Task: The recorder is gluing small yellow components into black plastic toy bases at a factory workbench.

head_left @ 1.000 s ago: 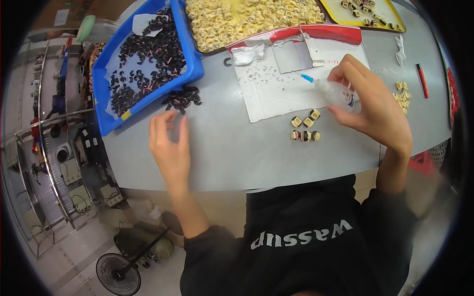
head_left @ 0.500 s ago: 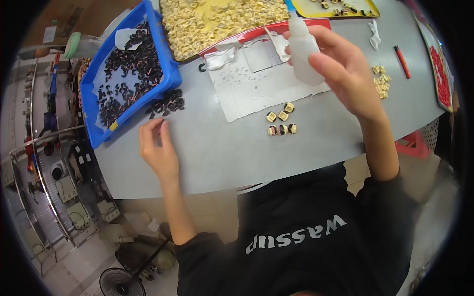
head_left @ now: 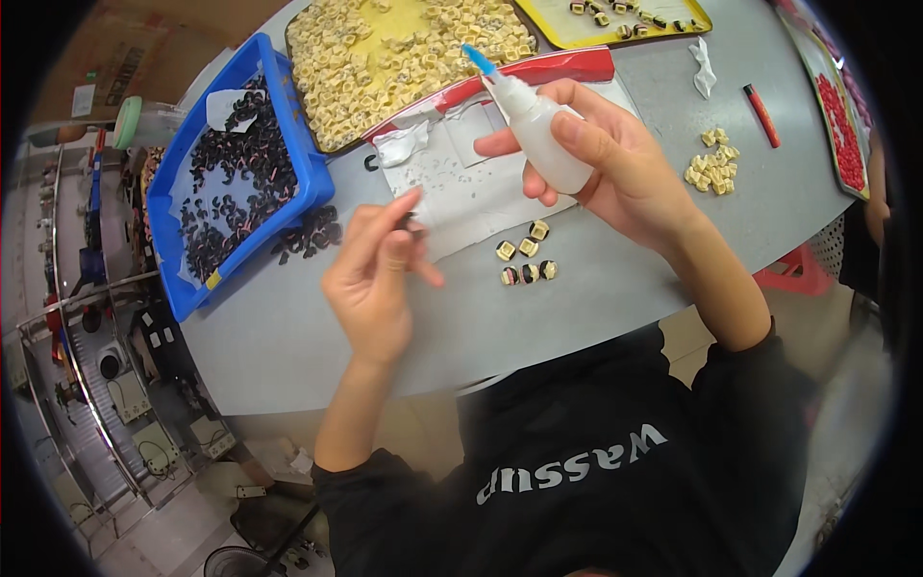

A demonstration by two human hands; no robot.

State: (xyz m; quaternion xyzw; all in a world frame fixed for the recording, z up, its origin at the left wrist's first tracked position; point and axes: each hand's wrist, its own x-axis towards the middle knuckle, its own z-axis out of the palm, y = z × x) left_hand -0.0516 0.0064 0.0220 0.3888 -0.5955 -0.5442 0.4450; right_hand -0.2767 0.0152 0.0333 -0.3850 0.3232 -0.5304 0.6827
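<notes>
My right hand grips a white translucent squeeze bottle, tilted so its thin blue nozzle points up and to the left. My left hand is raised over the table left of the bottle. A small black curved piece shows between its thumb and fingers, partly hidden. Below the bottle, several small cream-and-black pieces rest in two short rows on the grey table. Behind them lies a white sheet with glue-like specks on it.
A blue tray of black curved pieces stands at left, with a loose pile beside it. Farther back are a tray of cream pieces and a yellow tray. Cream pieces, a red marker and a red-filled tray lie right.
My left hand has moved right and up from beside the black pile, now with a black piece in its fingers. The bottle has come lower and left, its nozzle tilting left.
</notes>
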